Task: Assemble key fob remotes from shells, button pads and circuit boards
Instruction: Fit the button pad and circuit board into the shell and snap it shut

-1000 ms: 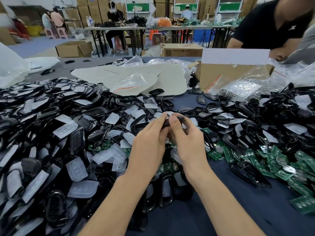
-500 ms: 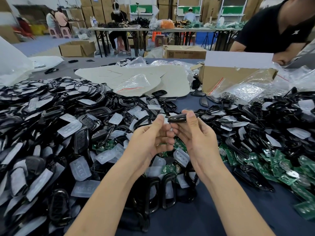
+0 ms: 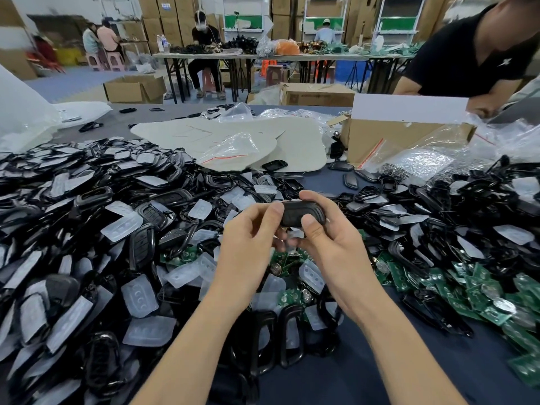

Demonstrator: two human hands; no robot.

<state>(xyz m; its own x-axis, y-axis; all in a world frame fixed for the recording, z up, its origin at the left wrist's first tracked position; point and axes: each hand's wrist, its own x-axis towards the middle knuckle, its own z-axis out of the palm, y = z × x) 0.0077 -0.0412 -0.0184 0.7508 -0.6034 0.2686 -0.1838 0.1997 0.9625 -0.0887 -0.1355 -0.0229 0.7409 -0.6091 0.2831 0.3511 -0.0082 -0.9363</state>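
Head view: looks down on a dark blue counter (image 3: 350,375) covered with parts.
Nearest: black shells (image 3: 292,308) lie just before the wrists.
Hands: left hand (image 3: 248,247) and right hand (image 3: 336,252) are together above the pile; both pinch one closed black key fob (image 3: 304,213), held about level.
Sides: translucent button pads (image 3: 140,293) at left; green circuit boards (image 3: 467,290) at right.
Far: cardboard box (image 3: 394,138); behind it, a person in a black shirt (image 3: 467,51).
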